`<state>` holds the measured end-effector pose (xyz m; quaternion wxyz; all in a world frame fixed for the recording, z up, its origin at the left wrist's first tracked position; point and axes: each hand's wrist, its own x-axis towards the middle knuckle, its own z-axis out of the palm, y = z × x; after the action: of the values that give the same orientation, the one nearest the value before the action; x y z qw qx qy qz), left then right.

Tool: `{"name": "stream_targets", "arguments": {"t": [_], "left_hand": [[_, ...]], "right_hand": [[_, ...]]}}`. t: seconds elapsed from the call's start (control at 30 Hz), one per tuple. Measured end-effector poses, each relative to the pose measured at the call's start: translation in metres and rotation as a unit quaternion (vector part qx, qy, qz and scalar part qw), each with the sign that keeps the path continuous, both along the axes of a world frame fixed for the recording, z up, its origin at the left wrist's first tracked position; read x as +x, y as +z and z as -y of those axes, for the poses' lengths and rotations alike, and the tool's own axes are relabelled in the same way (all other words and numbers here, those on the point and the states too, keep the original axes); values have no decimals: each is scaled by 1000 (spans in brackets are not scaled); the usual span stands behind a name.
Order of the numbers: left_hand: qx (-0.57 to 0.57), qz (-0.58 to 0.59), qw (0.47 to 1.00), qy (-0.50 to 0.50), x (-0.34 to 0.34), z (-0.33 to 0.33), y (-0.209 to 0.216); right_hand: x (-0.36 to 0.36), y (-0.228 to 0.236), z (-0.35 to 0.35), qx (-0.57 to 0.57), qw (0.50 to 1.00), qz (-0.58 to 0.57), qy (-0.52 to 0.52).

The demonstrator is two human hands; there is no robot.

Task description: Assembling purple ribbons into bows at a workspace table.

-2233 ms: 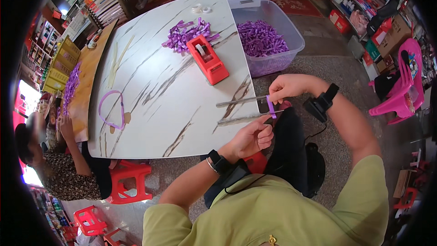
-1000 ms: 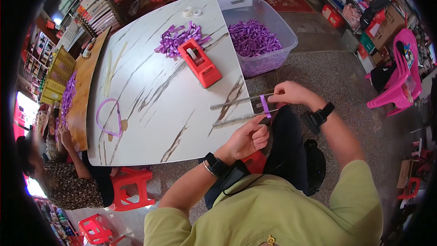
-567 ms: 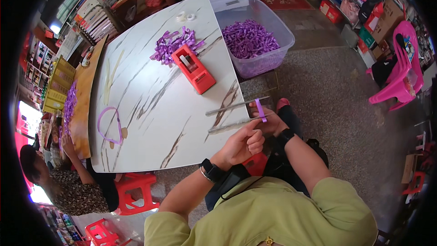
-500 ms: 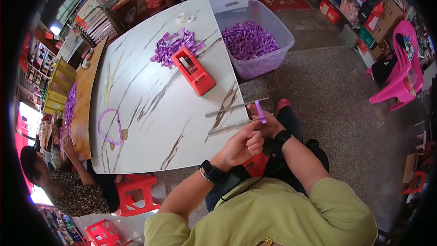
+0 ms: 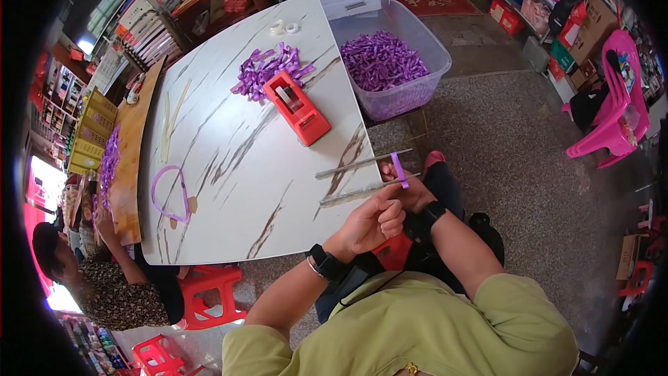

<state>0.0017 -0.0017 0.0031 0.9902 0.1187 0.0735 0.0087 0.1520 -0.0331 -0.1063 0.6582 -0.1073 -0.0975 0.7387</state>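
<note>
A thin purple strip (image 5: 399, 170) stands upright, pinched by the left hand (image 5: 372, 221); the right hand (image 5: 415, 195) is mostly hidden, its grip unclear.

1 red tape dispenser (image 5: 297, 108) and 2 clear strips (image 5: 362, 164) sit at the white table (image 5: 229, 188). 1 clear bin (image 5: 424, 90) stands beside it. 2 red stools (image 5: 209, 296) and 1 pink chair (image 5: 612, 108) are on the floor.

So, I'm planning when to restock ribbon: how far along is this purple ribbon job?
Done: a clear bin holds a heap of purple pieces, and a smaller pile lies by the red tape dispenser. In hand: the left hand and right hand work one purple strip around two metal rods at the table edge. Left: a loose ribbon loop on the table.
</note>
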Motion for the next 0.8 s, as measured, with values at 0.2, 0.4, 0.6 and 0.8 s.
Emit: {"name": "stream_targets", "arguments": {"t": [0.2,0.4,0.6,0.8], "left_hand": [[-13,-6,1000,0,-2,-1,0],[1,-9,1000,4,2,1,0],[-3,-12,1000,7,1,1,0],[6,-16,1000,7,4,2,1]], "right_hand": [[7,29,15,-86,996,34,-6],[38,34,22,-159,970,184,4],[57,90,21,-141,868,474,37],[71,92,28,-152,862,478,67]]}}
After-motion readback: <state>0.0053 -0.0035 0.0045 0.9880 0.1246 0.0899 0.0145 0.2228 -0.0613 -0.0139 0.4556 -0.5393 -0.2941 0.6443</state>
